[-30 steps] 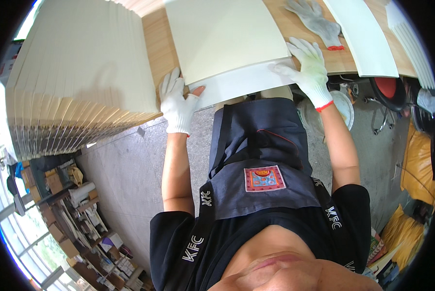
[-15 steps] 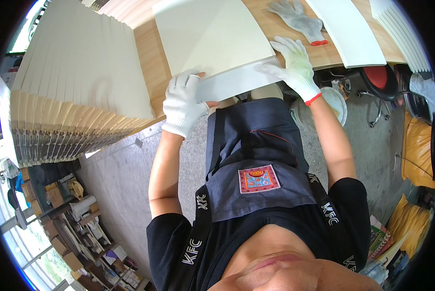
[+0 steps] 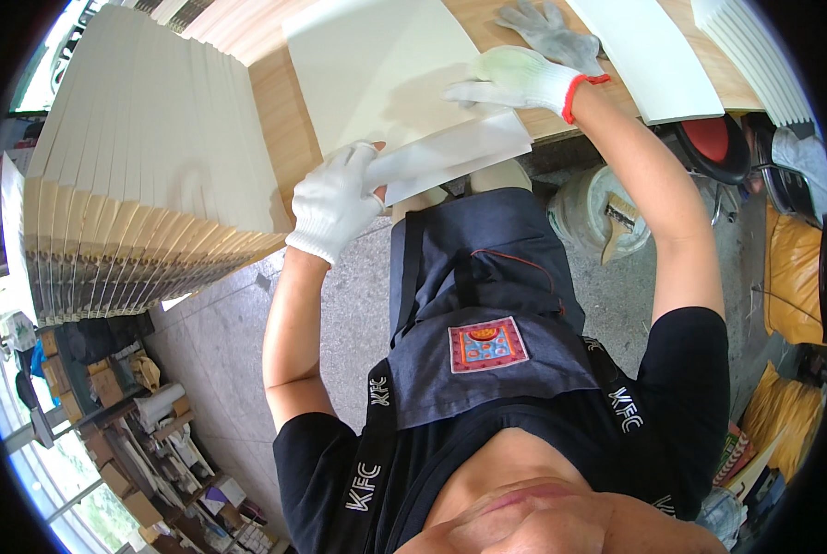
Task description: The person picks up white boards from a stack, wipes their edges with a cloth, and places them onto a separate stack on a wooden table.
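Since the earlier frame, the right hand [image 3: 515, 81] has moved from the right end of the white strip [image 3: 460, 155] to a position over the cream sheet [image 3: 367, 65], and the strip's right part has changed from nearly flat to bent. Left hand [image 3: 335, 196]: closed, gripping the left end of the strip between thumb and fingers. Right hand: open, fingers extended leftward; contact with the sheet cannot be confirmed. The cream sheet lies flat on the counter [image 3: 280, 106], with the strip along its near edge, overhanging toward the apron [image 3: 487, 249]. Whether strip and sheet are joined cannot be determined. Status: the sheet is laid out and the left end of the strip is held; the strip is not yet flat, so work at this edge is judged incomplete. Adjacent items: a stack of boards [image 3: 155, 120] stands left of the sheet; a spare grey glove [image 3: 554, 39] lies beyond the right hand, beside a white panel [image 3: 649, 55]. A bucket [image 3: 572, 208] stands below the counter.
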A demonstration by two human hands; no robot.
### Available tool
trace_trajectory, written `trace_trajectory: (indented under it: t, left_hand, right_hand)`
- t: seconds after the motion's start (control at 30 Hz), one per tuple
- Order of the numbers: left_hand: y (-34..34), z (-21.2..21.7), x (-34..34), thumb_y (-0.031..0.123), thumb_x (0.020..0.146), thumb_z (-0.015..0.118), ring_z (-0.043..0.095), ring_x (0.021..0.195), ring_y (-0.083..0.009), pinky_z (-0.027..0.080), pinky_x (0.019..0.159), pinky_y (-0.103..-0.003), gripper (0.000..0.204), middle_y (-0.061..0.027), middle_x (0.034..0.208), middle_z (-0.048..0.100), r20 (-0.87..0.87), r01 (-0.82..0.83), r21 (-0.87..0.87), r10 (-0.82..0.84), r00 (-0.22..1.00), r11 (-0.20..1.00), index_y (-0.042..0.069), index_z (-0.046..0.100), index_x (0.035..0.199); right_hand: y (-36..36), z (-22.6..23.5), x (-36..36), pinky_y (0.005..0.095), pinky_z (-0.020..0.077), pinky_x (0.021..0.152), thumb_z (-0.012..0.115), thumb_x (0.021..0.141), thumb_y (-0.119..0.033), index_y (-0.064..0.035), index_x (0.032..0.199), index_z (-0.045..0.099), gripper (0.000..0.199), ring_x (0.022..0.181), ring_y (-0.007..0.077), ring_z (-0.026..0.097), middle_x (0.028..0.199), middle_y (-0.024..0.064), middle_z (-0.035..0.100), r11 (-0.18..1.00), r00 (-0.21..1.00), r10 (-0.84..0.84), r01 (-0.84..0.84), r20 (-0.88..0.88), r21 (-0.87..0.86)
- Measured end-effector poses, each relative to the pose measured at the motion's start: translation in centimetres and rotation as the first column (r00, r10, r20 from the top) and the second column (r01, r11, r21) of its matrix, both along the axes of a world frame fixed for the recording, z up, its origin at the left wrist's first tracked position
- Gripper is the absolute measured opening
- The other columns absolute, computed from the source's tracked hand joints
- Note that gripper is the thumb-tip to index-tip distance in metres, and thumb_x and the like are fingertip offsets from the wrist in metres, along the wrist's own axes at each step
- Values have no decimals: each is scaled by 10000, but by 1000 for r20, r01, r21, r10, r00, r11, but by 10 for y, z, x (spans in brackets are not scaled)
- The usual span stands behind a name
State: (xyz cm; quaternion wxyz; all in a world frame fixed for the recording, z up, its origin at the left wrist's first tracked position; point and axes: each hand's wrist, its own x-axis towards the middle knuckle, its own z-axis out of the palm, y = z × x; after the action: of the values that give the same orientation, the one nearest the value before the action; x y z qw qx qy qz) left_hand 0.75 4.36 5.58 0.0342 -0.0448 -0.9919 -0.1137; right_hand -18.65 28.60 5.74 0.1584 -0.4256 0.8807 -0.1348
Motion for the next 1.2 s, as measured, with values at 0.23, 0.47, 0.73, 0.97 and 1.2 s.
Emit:
trace_trajectory:
  t: [0.23, 0.47, 0.73, 0.97, 1.2]
  left_hand:
    - [-30, -3, -36, 304, 860, 631, 665, 858, -314, 502, 733, -426, 235, -123, 872, 700, 158, -123, 63, 112, 981, 990, 166, 727, 1024]
    - [-42, -14, -60, 310, 831, 739, 624, 704, -202, 475, 684, -347, 277, -70, 750, 661, 213, -246, 262, 193, 958, 933, 42, 717, 897]
    - [-46, -17, -65, 231, 770, 832, 514, 624, -96, 420, 570, -291, 287, -34, 652, 570, 329, -331, 341, 218, 919, 880, 29, 640, 837]
    - [-32, 15, -109, 197, 746, 804, 622, 976, -318, 509, 843, -398, 656, -118, 1166, 607, 342, 210, -105, -163, 925, 972, 245, 527, 1339]
    - [15, 27, -161, 44, 667, 803, 603, 1094, -347, 491, 917, -428, 968, -89, 1251, 550, 722, 719, -317, -335, 606, 618, 415, 392, 1462]
  right_hand:
    - [-17, 26, -3, 419, 508, 831, 519, 693, -871, -94, 970, 781, 865, 907, 316, 684, 946, 157, 739, 974, 995, -89, 78, 42, 214]
    - [-6, -8, -23, 378, 489, 691, 737, 677, -643, -53, 923, 744, 639, 759, 247, 647, 802, 100, 706, 999, 973, -43, 43, 225, 2]
    - [0, -52, -13, 378, 452, 683, 735, 748, -522, -63, 820, 692, 466, 727, 262, 621, 740, 115, 656, 927, 991, -128, 133, 37, -350]
    - [1, -47, 0, 326, 458, 703, 698, 780, -500, -81, 810, 680, 420, 763, 197, 634, 782, 80, 672, 910, 978, -183, 207, 99, -359]
    - [-3, -47, 5, 356, 473, 760, 673, 823, -478, -107, 942, 695, 389, 839, 226, 644, 875, 86, 688, 907, 977, -199, 214, 81, -362]
